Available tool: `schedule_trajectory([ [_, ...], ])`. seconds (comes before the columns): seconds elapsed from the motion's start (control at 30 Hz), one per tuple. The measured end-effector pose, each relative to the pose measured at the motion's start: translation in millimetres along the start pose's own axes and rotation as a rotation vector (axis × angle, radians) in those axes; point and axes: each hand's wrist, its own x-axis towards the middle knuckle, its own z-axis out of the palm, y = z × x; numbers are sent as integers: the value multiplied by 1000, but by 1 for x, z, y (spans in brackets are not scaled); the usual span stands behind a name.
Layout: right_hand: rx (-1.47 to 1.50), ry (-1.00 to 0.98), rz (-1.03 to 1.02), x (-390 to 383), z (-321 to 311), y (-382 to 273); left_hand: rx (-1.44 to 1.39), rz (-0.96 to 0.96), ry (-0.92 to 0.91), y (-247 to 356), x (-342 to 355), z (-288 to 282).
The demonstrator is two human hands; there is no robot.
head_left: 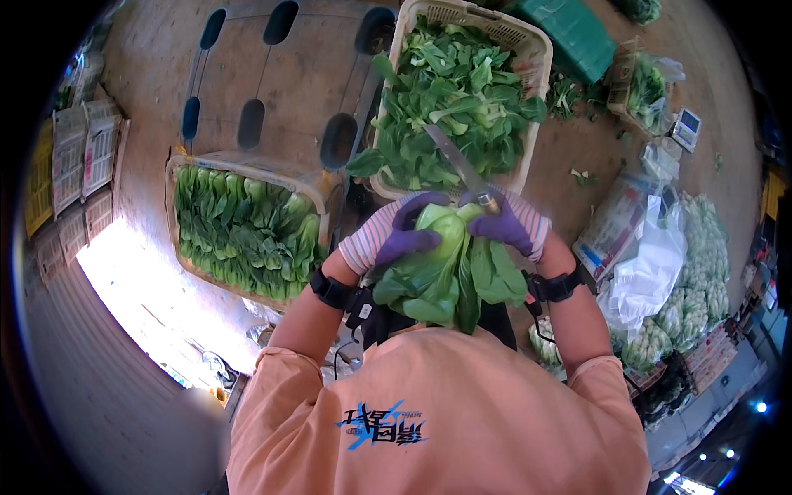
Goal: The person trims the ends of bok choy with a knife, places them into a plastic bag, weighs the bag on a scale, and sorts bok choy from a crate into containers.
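Observation:
A bunch of bok choy (450, 272) hangs in front of my chest, its pale stem end up and its broad leaves drooping toward me. My left hand (410, 228), in a purple glove with a striped cuff, grips the bunch from the left. In my right hand (505, 227), gloved alike, is a knife (459, 162), its blade slanting up and to the left. The right fingers also touch the stem side of the bunch. Beyond my hands stands a crate (540, 74) heaped with loose bok choy leaves (462, 91).
On the left, another crate (323, 198) holds bok choy in neat rows (247, 231). A slotted board (239, 74) lies beyond it. To the right are white plastic bags (648, 272), bagged vegetables (697, 272), a small scale (686, 129) and a green bin (569, 37). Crates (87, 148) stack at far left.

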Motion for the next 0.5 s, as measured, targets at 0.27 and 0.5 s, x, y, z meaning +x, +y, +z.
schedule_trajectory([
  [0.27,-400,560,212,29,-41,5,-37,27,160,-19,-2,-10],
  [0.5,-57,44,-63,23,23,22,132,153,331,-23,5,13],
])
